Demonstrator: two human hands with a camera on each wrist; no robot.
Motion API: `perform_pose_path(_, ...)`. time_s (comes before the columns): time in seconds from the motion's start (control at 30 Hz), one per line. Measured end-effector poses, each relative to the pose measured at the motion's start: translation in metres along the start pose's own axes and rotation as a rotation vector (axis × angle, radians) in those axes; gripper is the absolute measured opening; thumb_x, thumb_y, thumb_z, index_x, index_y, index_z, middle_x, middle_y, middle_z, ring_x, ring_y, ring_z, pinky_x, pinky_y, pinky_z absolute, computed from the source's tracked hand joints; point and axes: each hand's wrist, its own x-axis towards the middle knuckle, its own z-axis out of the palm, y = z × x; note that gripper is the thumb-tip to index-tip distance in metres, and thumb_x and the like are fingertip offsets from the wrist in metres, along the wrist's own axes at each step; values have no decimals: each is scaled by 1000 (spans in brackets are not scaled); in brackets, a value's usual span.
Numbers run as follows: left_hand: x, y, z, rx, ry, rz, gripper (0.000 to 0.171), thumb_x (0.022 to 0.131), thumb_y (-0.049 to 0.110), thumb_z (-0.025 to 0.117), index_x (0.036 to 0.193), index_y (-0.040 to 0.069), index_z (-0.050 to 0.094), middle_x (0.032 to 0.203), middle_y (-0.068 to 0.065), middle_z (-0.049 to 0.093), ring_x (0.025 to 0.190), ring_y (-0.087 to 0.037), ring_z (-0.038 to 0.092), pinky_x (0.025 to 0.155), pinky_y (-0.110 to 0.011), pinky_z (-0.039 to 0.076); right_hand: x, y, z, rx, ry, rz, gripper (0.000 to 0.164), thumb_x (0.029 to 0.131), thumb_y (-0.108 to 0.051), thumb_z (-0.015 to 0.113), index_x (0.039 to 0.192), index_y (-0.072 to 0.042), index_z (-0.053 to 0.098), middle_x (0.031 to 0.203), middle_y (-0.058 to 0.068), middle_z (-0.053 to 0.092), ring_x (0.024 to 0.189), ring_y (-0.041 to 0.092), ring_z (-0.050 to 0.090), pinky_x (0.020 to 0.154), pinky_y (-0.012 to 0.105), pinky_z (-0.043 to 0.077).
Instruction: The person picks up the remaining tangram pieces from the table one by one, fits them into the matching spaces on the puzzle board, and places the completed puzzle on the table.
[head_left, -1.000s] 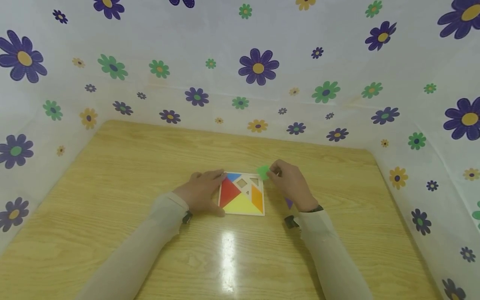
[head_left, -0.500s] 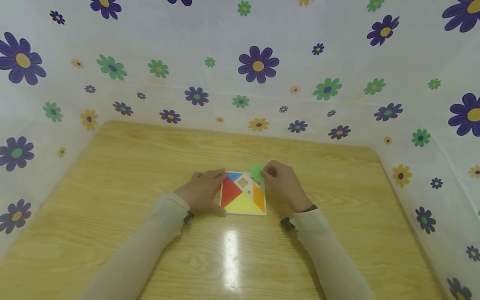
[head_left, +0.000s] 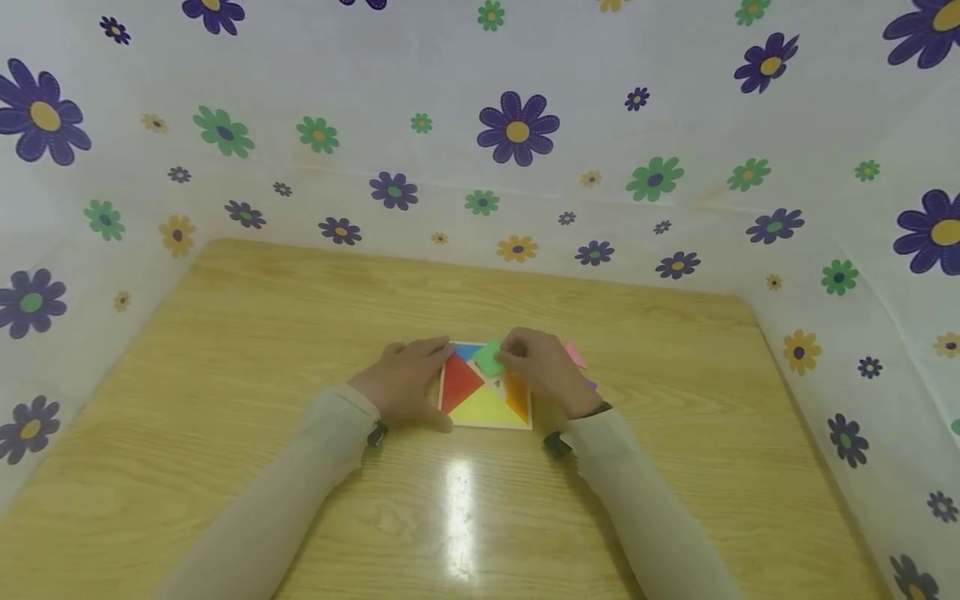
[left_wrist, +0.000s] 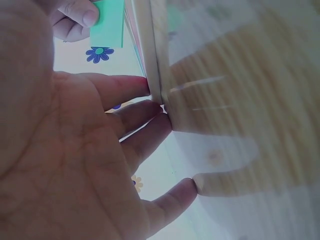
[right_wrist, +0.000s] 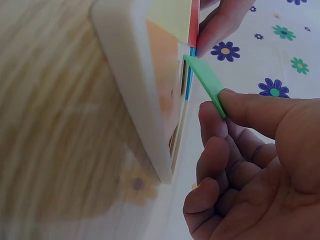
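Note:
A square tangram tray (head_left: 480,427) with a pale frame lies on the table. Red (head_left: 459,385), yellow (head_left: 487,409), orange (head_left: 516,400) and blue (head_left: 467,351) pieces sit in it. My left hand (head_left: 405,385) rests along its left side, fingers fairly straight and fingertips touching the edge in the left wrist view. Between thumb and index finger, my right hand (head_left: 546,367) pinches a green tangram piece (head_left: 488,358). That piece is tilted over the tray's upper openings in the right wrist view, its far corner close to the tray; contact cannot be told.
Right of the tray, a pink piece (head_left: 575,354) and a purple piece (head_left: 592,384) are partly hidden behind my right hand. The wooden tabletop (head_left: 300,300) is bounded at the back and sides by a flower-patterned white cloth (head_left: 450,75).
My right hand has carried the green piece leftward, from beyond the tray's upper right corner to over its upper middle. The pink piece now shows. My left hand stays at the tray's left edge.

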Motion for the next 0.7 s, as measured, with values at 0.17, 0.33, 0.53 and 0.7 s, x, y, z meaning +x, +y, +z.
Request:
perform_pose_path(0.17,-1,-1,-1,-4,6,-1,119,75,66,81,165,11,26,170,-9,25,156,-28,25,122,-54,22,6,-3,3,-52,-27,1,15,99,-23,69,103,-9,72,99,3,72,91,22,65,87,42,55)
perform_pose_path(0.33,-1,0,-1,-20,-3,-13,119,75,65,82,165,11,26,170,-8,25,156,-28,25,122,-53,22,8,-9,7,-126,-34,24,13,98,-22,69,100,-9,71,95,3,70,84,20,61,80,38,54)
perform_pose_path(0.53,0,-1,1,-18,-1,-25,119,75,65,82,165,13,26,171,-7,24,156,-26,24,122,-52,22,12,-15,10,-268,-44,45,14,97,-22,71,94,-8,69,89,3,66,78,20,56,72,33,49)
perform_pose_path(0.7,0,-1,1,-10,1,-21,119,75,67,81,165,13,26,171,-7,25,156,-27,24,122,-53,22,15,-17,13,-344,-47,66,16,97,-24,73,90,-9,70,87,2,65,78,20,57,70,34,49)
